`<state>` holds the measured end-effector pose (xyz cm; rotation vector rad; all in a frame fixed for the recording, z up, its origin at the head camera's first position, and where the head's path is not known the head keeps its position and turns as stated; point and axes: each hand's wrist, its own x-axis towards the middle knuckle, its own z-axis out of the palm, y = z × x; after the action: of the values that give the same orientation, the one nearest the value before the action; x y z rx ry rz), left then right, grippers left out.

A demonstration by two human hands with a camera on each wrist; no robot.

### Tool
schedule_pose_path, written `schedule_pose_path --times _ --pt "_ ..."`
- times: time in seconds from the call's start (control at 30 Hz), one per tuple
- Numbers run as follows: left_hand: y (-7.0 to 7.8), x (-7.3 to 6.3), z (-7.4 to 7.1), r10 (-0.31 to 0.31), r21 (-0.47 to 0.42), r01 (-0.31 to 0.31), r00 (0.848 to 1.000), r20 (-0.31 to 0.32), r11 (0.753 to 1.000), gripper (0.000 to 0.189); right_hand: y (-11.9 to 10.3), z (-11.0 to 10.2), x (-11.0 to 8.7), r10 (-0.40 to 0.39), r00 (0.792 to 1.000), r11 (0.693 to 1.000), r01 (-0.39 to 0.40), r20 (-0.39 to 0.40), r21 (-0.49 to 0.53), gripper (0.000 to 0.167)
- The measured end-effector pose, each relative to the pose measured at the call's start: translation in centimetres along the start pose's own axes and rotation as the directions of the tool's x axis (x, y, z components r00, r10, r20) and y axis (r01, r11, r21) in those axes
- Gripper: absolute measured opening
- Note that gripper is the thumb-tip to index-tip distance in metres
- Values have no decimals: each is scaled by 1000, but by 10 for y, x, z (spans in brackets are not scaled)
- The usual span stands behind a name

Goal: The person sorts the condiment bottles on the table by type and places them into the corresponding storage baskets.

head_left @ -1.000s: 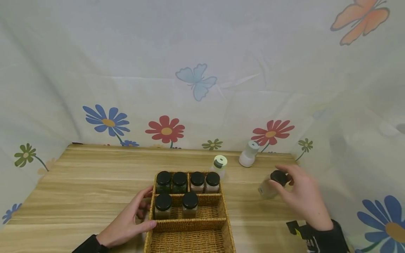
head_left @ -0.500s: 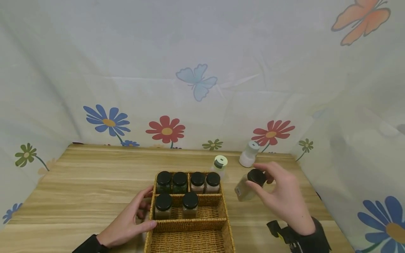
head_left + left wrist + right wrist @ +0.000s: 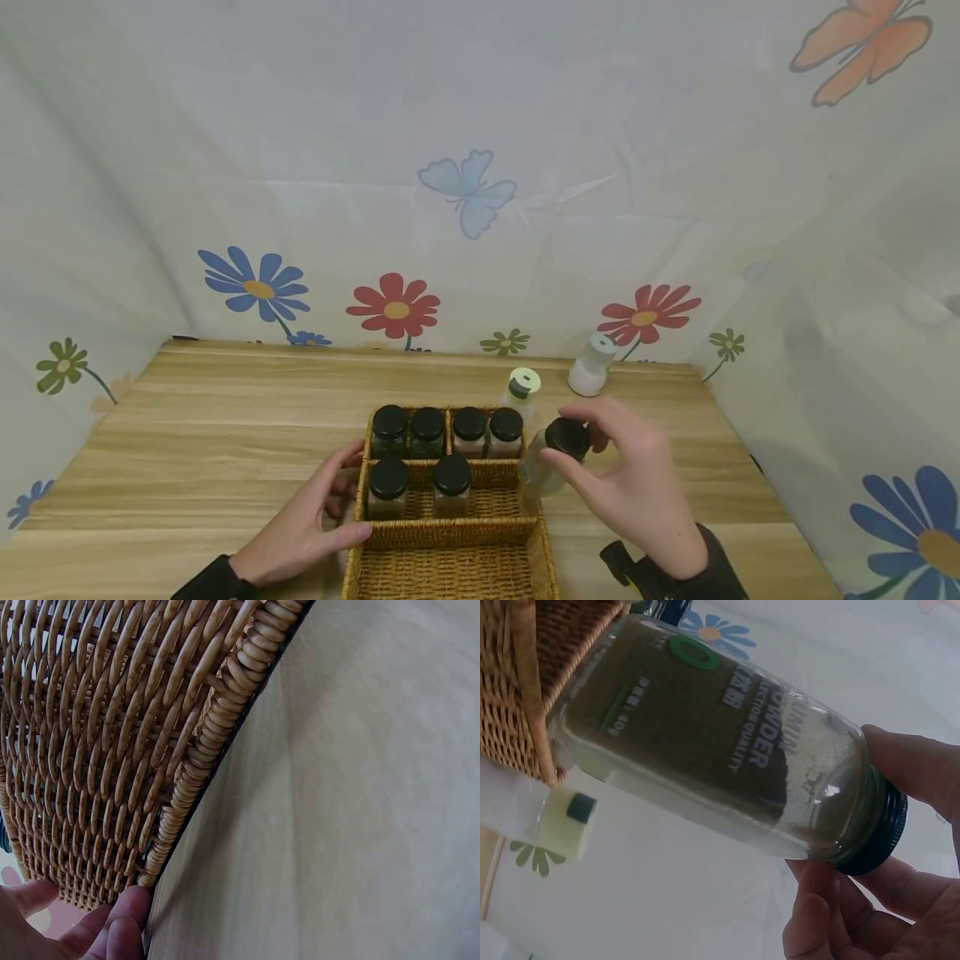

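My right hand (image 3: 630, 475) pinches a clear spice jar (image 3: 538, 468) near its black lid, thumb on one side and fingers on the other. Tilted, the jar overlaps the right rim of the wicker basket (image 3: 534, 546). In the right wrist view the jar (image 3: 675, 720) shows brown powder inside and a printed label with the letters "OWDER". My left hand (image 3: 300, 525) rests against the basket's left side, thumb at the rim. The left wrist view has its fingers (image 3: 127, 907) touching the woven wall (image 3: 112, 750) low down by the table.
Several black-lidded jars (image 3: 389, 425) stand in the basket's back compartments, and two (image 3: 452, 479) in the middle one. The front compartment (image 3: 442, 575) shows bare weave. Behind the basket stand a bottle with a pale yellow-green top (image 3: 522, 383) and a white bottle (image 3: 589, 371).
My right hand has carried the spice jar leftward across the table to the basket's right rim. The left hand and the basket have stayed in place.
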<state>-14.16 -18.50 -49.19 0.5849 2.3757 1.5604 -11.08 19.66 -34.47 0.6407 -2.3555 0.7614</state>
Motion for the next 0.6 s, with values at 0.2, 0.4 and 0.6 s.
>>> schedule_pose_path --times 0.2,0.4,0.6 --pt "-1 1 1 -32 13 33 999 -12 999 83 -6 13 -2 2 1000 998 -2 2 64 42" --pt "-2 2 1 -39 23 39 999 -18 999 83 -8 24 -4 15 1000 996 -16 15 86 42" --pt "0 1 1 -29 24 30 999 -15 999 82 -6 31 -4 -14 1000 996 14 0 91 43"
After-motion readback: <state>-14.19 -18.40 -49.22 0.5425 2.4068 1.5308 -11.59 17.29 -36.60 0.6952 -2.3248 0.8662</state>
